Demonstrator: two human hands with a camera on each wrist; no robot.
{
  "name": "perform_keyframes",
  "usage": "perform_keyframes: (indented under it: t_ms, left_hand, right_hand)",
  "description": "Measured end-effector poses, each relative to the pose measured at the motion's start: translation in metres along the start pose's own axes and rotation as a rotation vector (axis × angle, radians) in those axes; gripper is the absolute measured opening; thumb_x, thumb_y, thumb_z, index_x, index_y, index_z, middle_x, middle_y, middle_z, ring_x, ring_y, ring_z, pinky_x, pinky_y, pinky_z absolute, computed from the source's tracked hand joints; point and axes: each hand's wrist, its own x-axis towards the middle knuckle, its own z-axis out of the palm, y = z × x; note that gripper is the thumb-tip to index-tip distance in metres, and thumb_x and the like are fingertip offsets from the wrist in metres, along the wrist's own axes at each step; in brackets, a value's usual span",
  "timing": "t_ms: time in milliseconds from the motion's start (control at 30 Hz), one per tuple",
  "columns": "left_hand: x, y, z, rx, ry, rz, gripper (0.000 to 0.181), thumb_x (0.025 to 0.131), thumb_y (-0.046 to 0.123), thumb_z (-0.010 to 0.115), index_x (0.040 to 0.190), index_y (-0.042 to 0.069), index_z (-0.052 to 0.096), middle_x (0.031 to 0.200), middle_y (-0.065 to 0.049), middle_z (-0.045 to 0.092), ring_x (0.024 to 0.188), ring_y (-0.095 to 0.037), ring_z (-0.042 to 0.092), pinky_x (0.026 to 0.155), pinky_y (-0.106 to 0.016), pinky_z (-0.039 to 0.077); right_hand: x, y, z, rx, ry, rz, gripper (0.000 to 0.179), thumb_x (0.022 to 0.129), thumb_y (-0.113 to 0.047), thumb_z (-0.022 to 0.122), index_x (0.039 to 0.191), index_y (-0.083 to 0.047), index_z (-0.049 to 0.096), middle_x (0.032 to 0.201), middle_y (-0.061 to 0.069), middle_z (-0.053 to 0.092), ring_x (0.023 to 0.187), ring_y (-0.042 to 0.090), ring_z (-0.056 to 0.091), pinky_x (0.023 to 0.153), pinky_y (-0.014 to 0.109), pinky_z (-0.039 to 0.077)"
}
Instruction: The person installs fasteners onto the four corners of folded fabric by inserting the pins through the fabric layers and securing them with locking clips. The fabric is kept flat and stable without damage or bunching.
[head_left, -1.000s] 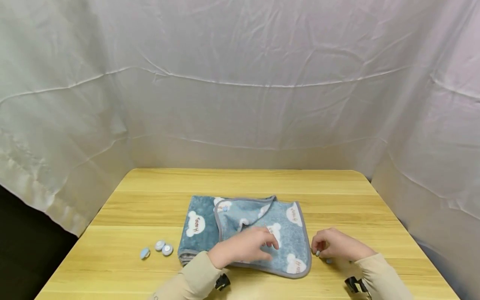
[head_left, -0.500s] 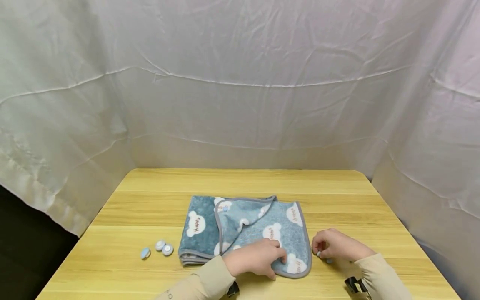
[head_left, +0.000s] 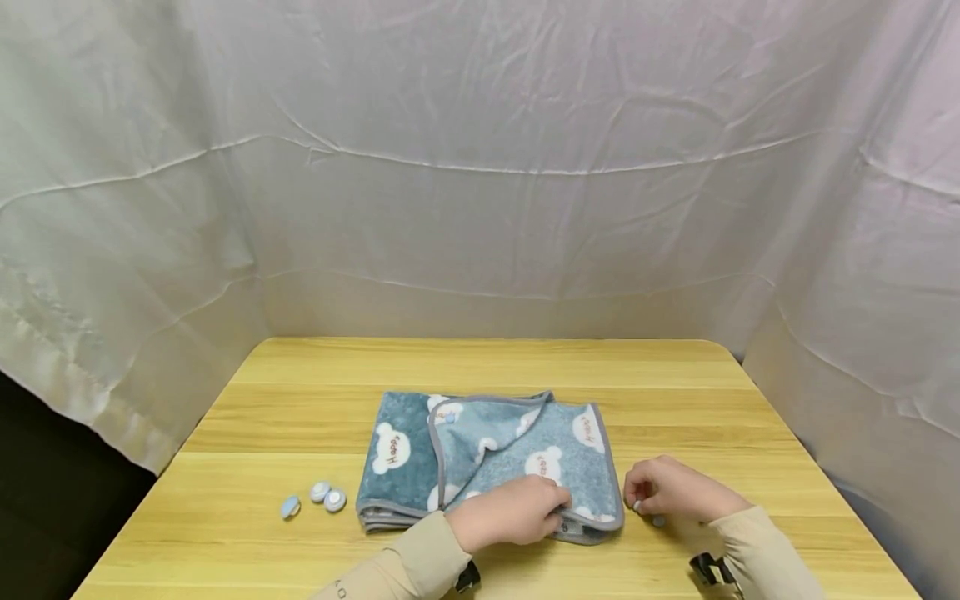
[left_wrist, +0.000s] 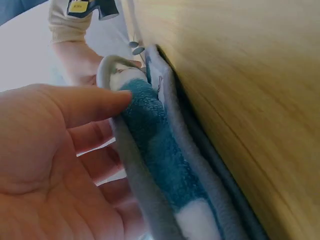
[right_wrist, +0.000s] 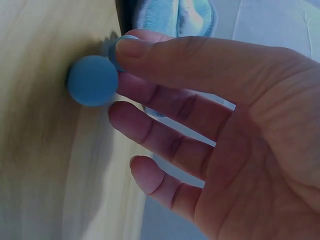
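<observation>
A folded blue fleece blanket (head_left: 487, 433) with grey trim and white bear-shaped patches lies mid-table. At its front edge, my left hand (head_left: 512, 510) holds the trim of the upper layer between thumb and fingers. The left wrist view shows that trim raised, with a gap above the layer beneath. Right of the blanket, my right hand (head_left: 678, 490) pinches a small blue round button-like piece (right_wrist: 116, 54) between thumb and index finger, low over the wood. Its other fingers are loosely bent. Beside it on the table lies a second blue round piece (right_wrist: 93, 81).
Left of the blanket are two white-and-blue round pieces (head_left: 327, 496) side by side and a pale blue one (head_left: 290, 506) tipped on its edge. Grey-white curtains (head_left: 510, 233) enclose the wooden table (head_left: 480, 362) at the back and sides.
My left hand has moved right and toward me from over the blanket to its front edge, and now lifts the upper layer's trim there. My right hand has stayed in place.
</observation>
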Motion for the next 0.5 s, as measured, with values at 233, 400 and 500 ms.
perform_keyframes:
  t_ms: [233,400,500]
  left_hand:
    - [-0.001,-0.010,-0.006,-0.275,0.077,-0.072,0.015,0.102,0.023,0.052,0.100,0.015,0.064,0.073,0.008,0.054,0.059,-0.002,0.041,0.057,-0.017,0.035]
    - [-0.005,-0.021,-0.016,-0.485,0.163,-0.136,0.022,0.103,0.028,0.049,0.087,0.016,0.057,0.063,0.005,0.039,0.052,-0.007,0.032,0.054,-0.021,0.031]
    - [-0.007,-0.028,-0.021,-0.536,0.235,-0.164,0.023,0.103,0.030,0.049,0.086,0.017,0.058,0.062,0.005,0.038,0.051,-0.009,0.032,0.054,-0.022,0.031]
  right_hand:
    - [-0.004,-0.005,-0.009,-0.034,0.091,0.016,0.016,0.083,-0.003,0.068,0.080,-0.019,0.066,0.079,-0.013,0.061,0.072,-0.005,0.049,0.063,0.021,0.044]
    - [-0.004,-0.003,-0.015,-0.112,0.225,-0.133,0.016,0.084,0.000,0.069,0.086,-0.016,0.066,0.081,-0.014,0.062,0.076,-0.006,0.049,0.065,0.023,0.048]
    - [-0.002,-0.007,-0.018,-0.134,0.306,-0.204,0.019,0.085,-0.001,0.070,0.088,-0.019,0.065,0.081,-0.012,0.063,0.076,-0.006,0.050,0.064,0.025,0.049]
